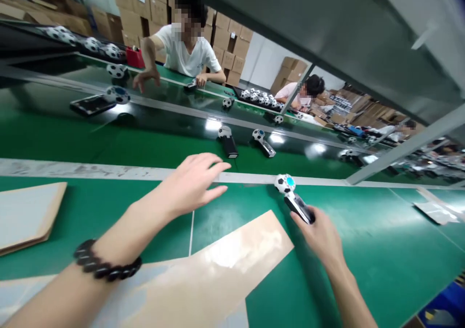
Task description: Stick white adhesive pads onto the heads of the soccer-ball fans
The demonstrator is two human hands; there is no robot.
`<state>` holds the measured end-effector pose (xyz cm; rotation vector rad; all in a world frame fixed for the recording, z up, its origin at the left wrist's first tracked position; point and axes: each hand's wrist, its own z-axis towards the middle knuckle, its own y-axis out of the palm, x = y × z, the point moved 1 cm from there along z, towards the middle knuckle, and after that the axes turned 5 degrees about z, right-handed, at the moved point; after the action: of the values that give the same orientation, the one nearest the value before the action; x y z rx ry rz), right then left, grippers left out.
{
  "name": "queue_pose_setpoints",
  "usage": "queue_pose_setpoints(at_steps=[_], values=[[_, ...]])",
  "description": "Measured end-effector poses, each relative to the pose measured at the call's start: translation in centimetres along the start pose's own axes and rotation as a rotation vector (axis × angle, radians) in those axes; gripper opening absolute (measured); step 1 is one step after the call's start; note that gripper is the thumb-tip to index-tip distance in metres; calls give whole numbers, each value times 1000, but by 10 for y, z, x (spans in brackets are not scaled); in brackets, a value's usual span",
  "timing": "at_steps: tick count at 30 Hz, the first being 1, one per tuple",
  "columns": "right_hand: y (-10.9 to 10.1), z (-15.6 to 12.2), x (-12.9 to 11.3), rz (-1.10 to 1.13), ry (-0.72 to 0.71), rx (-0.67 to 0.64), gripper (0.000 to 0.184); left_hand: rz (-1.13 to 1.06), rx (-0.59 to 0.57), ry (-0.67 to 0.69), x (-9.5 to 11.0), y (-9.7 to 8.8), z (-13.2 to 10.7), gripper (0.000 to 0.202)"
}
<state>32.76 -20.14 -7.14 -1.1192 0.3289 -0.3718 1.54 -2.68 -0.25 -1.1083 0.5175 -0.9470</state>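
Observation:
My right hand grips the black handle of a handheld gadget, whose football-patterned head with a blue centre points away from me. My left hand hovers open over the green bench, nearest the white strip along the belt's edge, and touches nothing I can make out. A dark beaded bracelet circles my left wrist. Two similar gadgets lie on the green conveyor belt just beyond my left hand.
Tan cardboard sheets lie on the bench, one under my forearms. Across the belt, a co-worker reaches toward it, and a batch of football heads sits further along. A grey metal frame runs overhead; cartons stack behind.

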Motion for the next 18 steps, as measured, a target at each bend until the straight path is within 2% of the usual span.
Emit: queue_pose_setpoints(at_steps=[3, 5, 7, 8, 9, 10, 12, 13, 14, 16, 18], values=[[-24, -1, -56, 93, -292, 116, 32, 115, 73, 174, 33, -8, -2, 57], [-43, -4, -94, 171, -470, 185, 25, 86, -20, 213, 49, -13, -3, 54], [-58, -12, -123, 271, -551, 301, 36, -47, -153, 138, 53, -18, -3, 38], [-63, -19, -134, 367, -539, 341, 43, -124, -176, 61, 50, -20, -3, 33], [-65, -28, -142, 487, -511, 332, 48, -195, -151, -26, 44, -23, -2, 30], [-65, -39, -149, 614, -485, 265, 46, -256, -79, -111, 36, -25, -2, 31], [-59, -66, -165, 814, -476, -3, 25, -360, 158, -231, 17, -28, -1, 36], [-55, -80, -174, 851, -502, -151, 15, -424, 284, -257, 8, -30, 0, 37], [-51, -92, -185, 863, -527, -262, 13, -495, 399, -273, 1, -31, 0, 37], [-43, -113, -208, 849, -551, -382, 11, -629, 582, -295, -9, -35, 0, 33], [-37, -124, -230, 820, -550, -428, 12, -726, 694, -311, -12, -39, 0, 28]])
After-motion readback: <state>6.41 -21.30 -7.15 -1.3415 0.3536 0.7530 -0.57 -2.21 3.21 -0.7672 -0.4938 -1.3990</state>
